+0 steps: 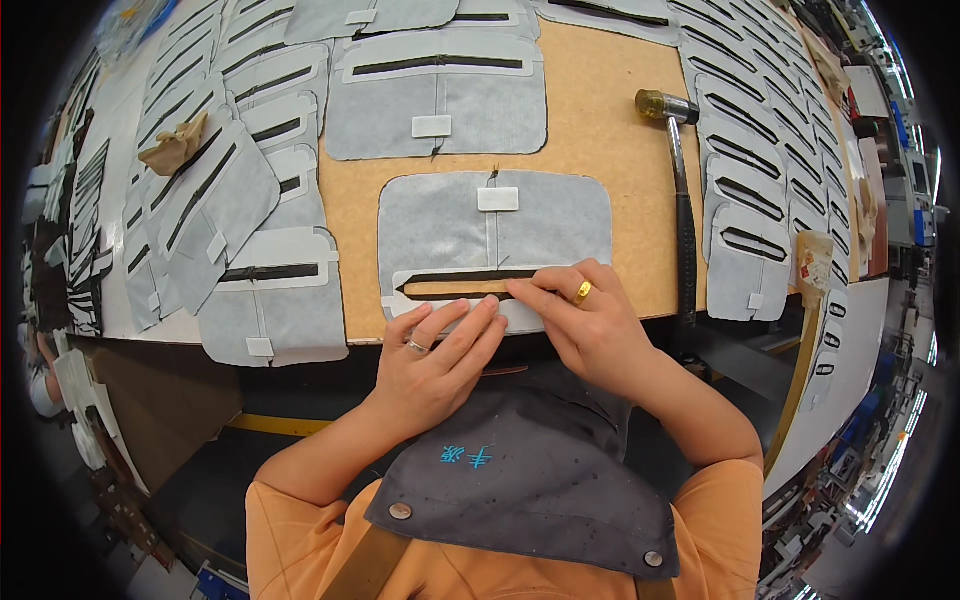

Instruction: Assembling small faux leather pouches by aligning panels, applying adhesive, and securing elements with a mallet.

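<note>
A grey fabric-like panel (550, 228) lies flat before me at the near edge of the board. A white rectangular tab (498, 199) sits on its upper part. Along its lower part runs a long slot with black edging (455, 276), and brown board shows through the opening. My left hand (435, 358) rests on the slot's lower edge, fingers stretched out side by side. At the slot's right part, my right hand (595, 318) has its fingers bent and drawn together on the black edging. Its fingers cover the slot's right end.
Beyond the panel lies another grey panel (380, 112) on the brown board (612, 85). A hammer (683, 170) lies to the right. Overlapping slotted panels cover both sides, with a crumpled tan piece (176, 145) on the left ones. A wooden-handled brush (800, 360) stands at far right.
</note>
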